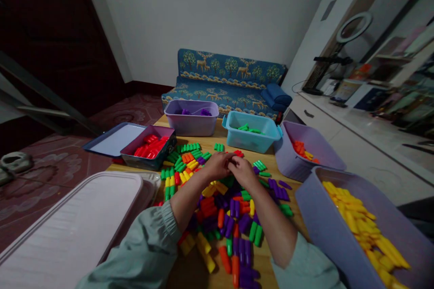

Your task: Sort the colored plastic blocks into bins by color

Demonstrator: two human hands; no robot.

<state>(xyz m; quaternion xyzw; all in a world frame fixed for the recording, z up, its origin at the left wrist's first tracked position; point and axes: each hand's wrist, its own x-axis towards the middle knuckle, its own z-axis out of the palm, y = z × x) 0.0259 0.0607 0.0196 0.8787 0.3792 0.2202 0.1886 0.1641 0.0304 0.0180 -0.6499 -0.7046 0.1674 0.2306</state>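
Observation:
Over the far middle of the table my left hand [219, 165] and my right hand [241, 170] meet, fingers curled against each other. What they hold, if anything, is hidden by the fingers. A red piece [238, 153] shows just behind them; I cannot tell whether they touch it. Around and beneath my arms spreads a pile of small rounded plastic pieces, among them purple pieces [244, 253], green pieces [256, 233], orange pieces [235, 268] and yellow pieces [205, 250]. Many are joined side by side in rows.
Sorted pieces lie in a purple bin [191, 124], a blue bin [252, 140], another purple bin [288, 162] and a large bin [325, 216] of yellow ones. At left are an open tin [166, 146] with red pieces and a pale lid [77, 230]. A sofa [220, 83] stands behind.

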